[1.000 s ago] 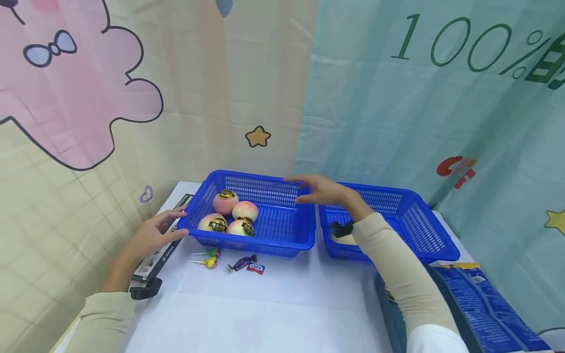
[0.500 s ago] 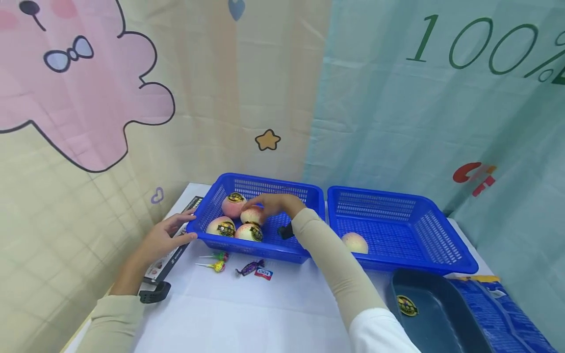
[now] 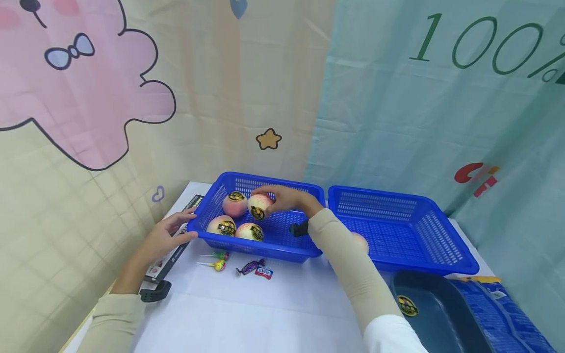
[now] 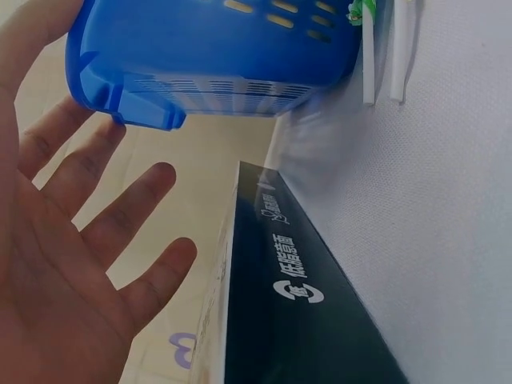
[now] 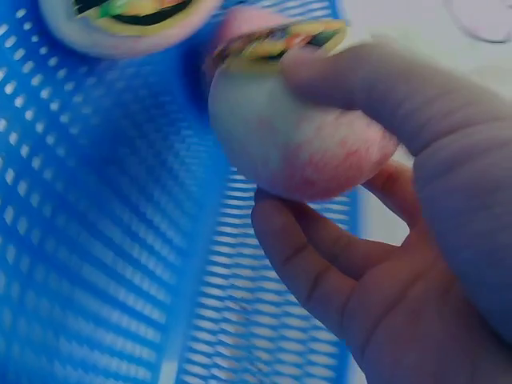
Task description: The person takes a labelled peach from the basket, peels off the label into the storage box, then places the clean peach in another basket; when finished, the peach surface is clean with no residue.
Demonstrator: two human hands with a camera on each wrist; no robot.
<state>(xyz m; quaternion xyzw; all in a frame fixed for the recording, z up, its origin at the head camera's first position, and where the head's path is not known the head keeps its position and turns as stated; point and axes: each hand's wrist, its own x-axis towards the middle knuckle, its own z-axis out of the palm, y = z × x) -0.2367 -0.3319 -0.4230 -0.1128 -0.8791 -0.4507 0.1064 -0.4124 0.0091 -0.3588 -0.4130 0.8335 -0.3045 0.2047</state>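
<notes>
My right hand [image 3: 286, 198] grips a pink-and-white peach [image 3: 259, 206] with a black-and-gold sticker, raised a little inside the left blue basket [image 3: 287, 251]. In the right wrist view the thumb lies across the top of the peach [image 5: 296, 136] and the fingers curl beneath. Three more peaches stay in that basket: one at the back [image 3: 234, 204], one at the front left [image 3: 220, 225] and one beside it [image 3: 249, 232]. My left hand [image 3: 166, 236] touches the basket's left end, its fingers spread in the left wrist view.
A second blue basket [image 3: 415, 201] stands at the right, with a peach [image 3: 361, 242] partly behind my sleeve. Lollipops [image 3: 218, 265] and a purple-wrapped candy [image 3: 249, 267] lie in front. A dark box [image 4: 296, 296] is under my left hand; a dark tray [image 3: 437, 304] and blue bag sit right.
My right hand has come left from above the basket's right end, taken hold of a peach and lifted it slightly. My left hand has kept its place at the basket.
</notes>
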